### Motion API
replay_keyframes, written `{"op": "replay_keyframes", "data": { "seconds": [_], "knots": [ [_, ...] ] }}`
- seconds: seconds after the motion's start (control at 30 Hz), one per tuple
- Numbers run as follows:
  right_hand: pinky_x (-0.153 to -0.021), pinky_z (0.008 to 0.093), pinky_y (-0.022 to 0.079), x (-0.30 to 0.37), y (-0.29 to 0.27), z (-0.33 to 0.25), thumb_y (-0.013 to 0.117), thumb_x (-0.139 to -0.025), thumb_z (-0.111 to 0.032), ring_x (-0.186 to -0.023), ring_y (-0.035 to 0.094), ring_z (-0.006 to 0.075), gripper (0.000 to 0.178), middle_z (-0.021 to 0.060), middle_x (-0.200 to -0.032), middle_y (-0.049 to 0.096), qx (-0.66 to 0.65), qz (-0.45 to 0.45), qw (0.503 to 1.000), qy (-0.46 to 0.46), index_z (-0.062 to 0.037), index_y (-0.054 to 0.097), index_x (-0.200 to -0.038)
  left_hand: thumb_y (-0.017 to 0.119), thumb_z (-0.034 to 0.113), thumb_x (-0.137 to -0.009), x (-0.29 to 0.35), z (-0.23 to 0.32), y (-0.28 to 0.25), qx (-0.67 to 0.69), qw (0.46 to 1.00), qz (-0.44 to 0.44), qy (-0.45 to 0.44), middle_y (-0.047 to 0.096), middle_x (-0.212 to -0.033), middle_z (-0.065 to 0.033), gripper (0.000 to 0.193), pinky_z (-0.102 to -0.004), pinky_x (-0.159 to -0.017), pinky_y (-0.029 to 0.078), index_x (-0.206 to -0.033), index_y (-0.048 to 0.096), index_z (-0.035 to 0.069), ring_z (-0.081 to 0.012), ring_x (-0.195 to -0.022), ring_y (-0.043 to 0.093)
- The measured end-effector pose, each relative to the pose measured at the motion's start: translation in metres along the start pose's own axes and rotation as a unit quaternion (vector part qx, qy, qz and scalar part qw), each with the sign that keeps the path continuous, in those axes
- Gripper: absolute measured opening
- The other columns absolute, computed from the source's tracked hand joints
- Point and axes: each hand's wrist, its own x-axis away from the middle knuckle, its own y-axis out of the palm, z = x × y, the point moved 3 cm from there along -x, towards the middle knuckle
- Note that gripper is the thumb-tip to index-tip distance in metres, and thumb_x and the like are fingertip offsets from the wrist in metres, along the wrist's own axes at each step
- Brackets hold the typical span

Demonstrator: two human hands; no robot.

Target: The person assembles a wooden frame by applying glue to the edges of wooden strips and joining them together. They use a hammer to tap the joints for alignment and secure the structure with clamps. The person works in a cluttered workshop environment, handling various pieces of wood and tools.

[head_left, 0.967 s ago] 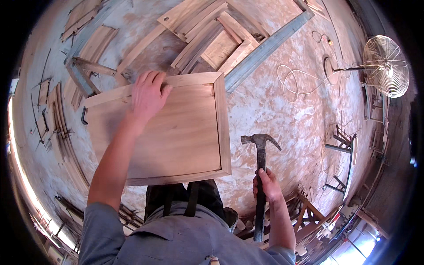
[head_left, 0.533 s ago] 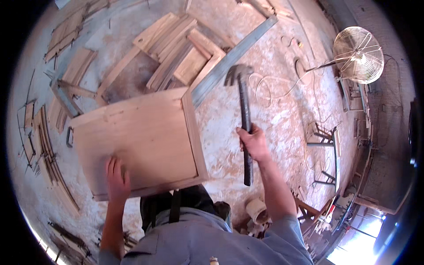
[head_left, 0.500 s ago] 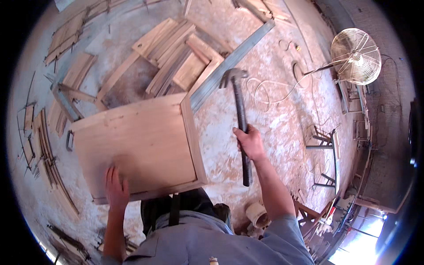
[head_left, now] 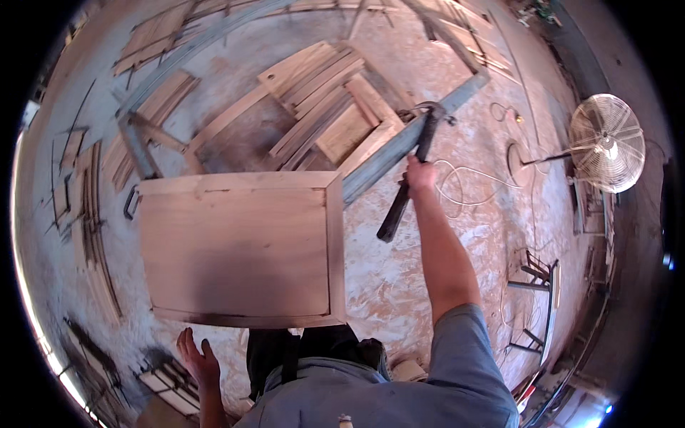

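Observation:
A framed wooden panel (head_left: 235, 246) lies in front of me, pale, with mitred frame strips along its edges. My right hand (head_left: 421, 175) grips the handle of a claw hammer (head_left: 397, 208) to the right of the panel's far corner. The hammer's metal head points away from me, over a grey metal beam. Just off the panel's near left edge, my left hand (head_left: 200, 359) is raised with its fingers apart and nothing in it. What supports the panel from below is hidden.
Beyond the panel, a grey metal frame (head_left: 382, 170) surrounds stacked wooden pieces (head_left: 314, 107). A round wire fan (head_left: 606, 143) stands at the right, near a loose pale cable (head_left: 467, 203). Long boards (head_left: 91, 214) lie at the left, and a metal-legged stand (head_left: 546, 307) sits lower right.
My left hand has come off the panel's face and now hovers beside its near edge. The right hand has carried the hammer farther forward, tilting it. The view has shifted left.

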Motion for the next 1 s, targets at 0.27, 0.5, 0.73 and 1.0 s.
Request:
{"op": "replay_keyframes", "data": {
  "seconds": [0.27, 0.5, 0.73, 1.0],
  "knots": [
    [-0.071, 0.0452, 0.056, -0.038, 0.012, -0.022, 0.07, -0.084, -0.035, -0.077, 0.068, 0.0286, 0.049, 0.0212, -0.094, 0.067, -0.026, -0.004, 0.999, 0.023, 0.0103, 0.065, -0.102, 0.058, 0.009, -0.087, -0.005, -0.001, 0.0, -0.018, 0.999, -0.019, -0.03, 0.053, -0.126, -0.0228, 0.042, -0.0499, -0.1, 0.04, -0.126, 0.051, -0.005, -0.0411, -0.119, 0.048],
    [-0.052, 0.0476, 0.057, -0.042, 0.011, -0.026, 0.065, -0.09, -0.033, -0.077, 0.062, 0.0272, 0.044, 0.0124, -0.098, 0.06, -0.062, -0.121, 0.991, 0.012, 0.0031, 0.056, -0.113, 0.062, 0.007, -0.085, -0.009, 0.011, -0.001, -0.021, 0.999, -0.017, -0.039, 0.056, -0.121, -0.0234, 0.04, -0.0475, -0.098, 0.043, -0.123, 0.054, -0.004, -0.0411, -0.113, 0.052],
    [-0.064, 0.0436, 0.052, -0.034, -0.004, -0.037, 0.069, -0.084, -0.053, -0.082, 0.061, 0.0254, 0.064, 0.0104, -0.101, 0.063, -0.048, -0.09, 0.995, -0.008, 0.0022, 0.058, -0.114, 0.064, 0.01, -0.083, -0.002, 0.013, -0.011, 0.018, 0.995, 0.003, -0.095, 0.059, -0.118, -0.0225, 0.039, -0.0455, -0.095, 0.046, -0.119, 0.056, -0.004, -0.04, -0.11, 0.055],
    [-0.086, 0.0463, 0.053, -0.016, -0.079, -0.041, 0.061, -0.081, -0.067, -0.122, 0.046, 0.0354, 0.092, 0.0142, -0.144, 0.04, -0.024, -0.023, 0.998, -0.046, -0.0055, 0.035, -0.145, 0.061, 0.02, -0.085, 0.099, -0.057, 0.006, -0.017, 0.961, -0.027, -0.275, 0.058, -0.121, -0.0235, 0.054, -0.0467, -0.097, 0.045, -0.134, 0.047, 0.001, -0.0399, -0.115, 0.053]
  ]
}}
